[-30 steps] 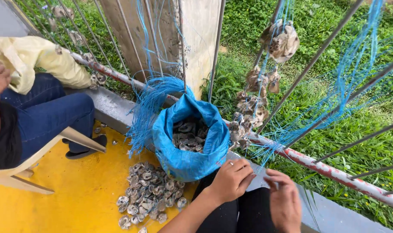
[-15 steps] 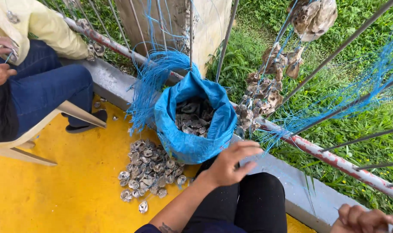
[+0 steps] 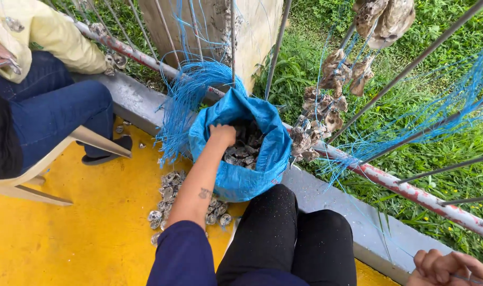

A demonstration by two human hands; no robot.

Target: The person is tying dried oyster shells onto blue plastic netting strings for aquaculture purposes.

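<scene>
- We are reaching our left hand (image 3: 223, 135) into the blue sack (image 3: 241, 180); its fingers are curling down onto the shells (image 3: 244, 151) inside, though we cannot tell whether they are gripping one.
- Our right hand (image 3: 445, 267) is resting at the lower right, fingers pressed together around a thin blue string (image 3: 395, 241).
- The sack is standing open against the railing (image 3: 390, 182), beside a shell pile (image 3: 170, 198) on the yellow floor (image 3: 66, 238).
- A seated person (image 3: 45, 100) is working at the left.

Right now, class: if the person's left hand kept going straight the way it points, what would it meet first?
The left hand points into the blue sack; it would probably meet the shells first, though depth is unclear.
</scene>
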